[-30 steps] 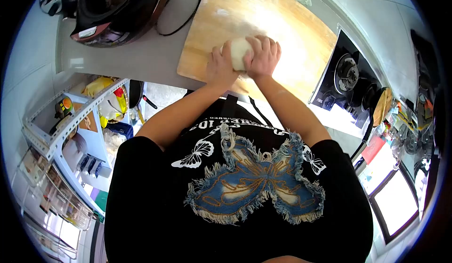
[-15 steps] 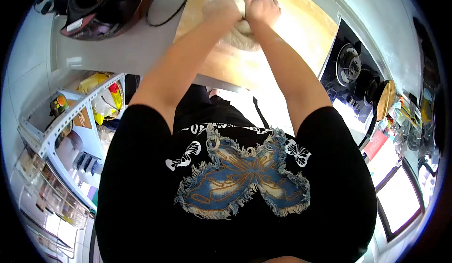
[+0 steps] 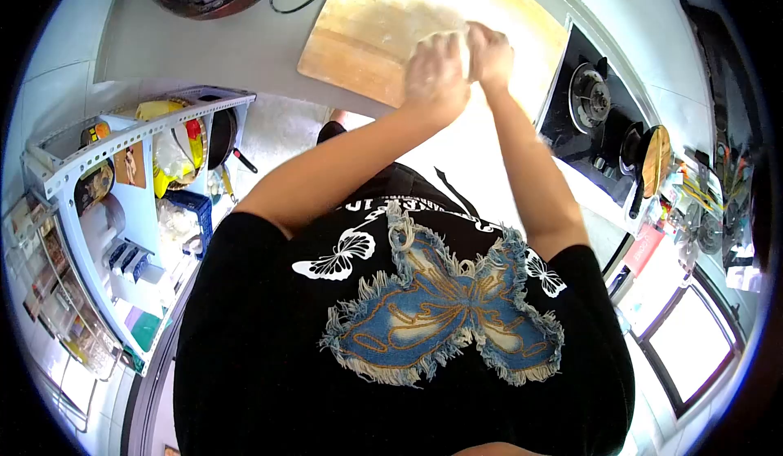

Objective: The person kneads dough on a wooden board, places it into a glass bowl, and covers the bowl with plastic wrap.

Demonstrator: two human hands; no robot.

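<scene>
Both hands closed around the dough [image 3: 465,44]: left hand [image 3: 435,73], right hand [image 3: 492,52]. Wooden board [image 3: 367,24] under the grip, on the bench [image 3: 204,56]. Gas hob [image 3: 591,101] just right of it.

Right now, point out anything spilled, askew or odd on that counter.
Nothing stands out. Both hands, left hand and right hand, press the dough on the wooden board, which is dusted with flour. The gas stove beside it looks orderly.

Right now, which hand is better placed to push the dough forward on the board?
Left, narrowly. The left hand lies over the dough, near the wooden board's middle. The right hand grips its side, close to the stove.
</scene>
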